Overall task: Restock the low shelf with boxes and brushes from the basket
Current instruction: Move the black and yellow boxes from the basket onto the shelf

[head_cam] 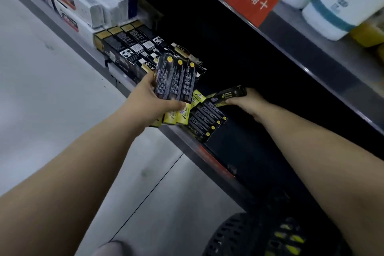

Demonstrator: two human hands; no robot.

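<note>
Nearest to the person, at the bottom right, stands the dark perforated basket. Some yellow and black boxes show inside it, so I judge the task is in the middle, not near the end. Further out, both hands are over the front edge of the low shelf. The left hand holds a bundle of three black boxes. Its fingers are curled under the bundle and the thumb is on the left edge, with the long axis pointing up and away into the shelf. The right hand is deeper in the shelf, with its fingers closed around a single black and yellow box. This box lies crosswise, its free end toward the left hand. Just below it, loose boxes lie flat on the shelf, beside a row of yellow box ends. The right hand is nearer to the dark free space, so its box probably goes down first. Farther left stands a tidy row of black boxes.
</note>
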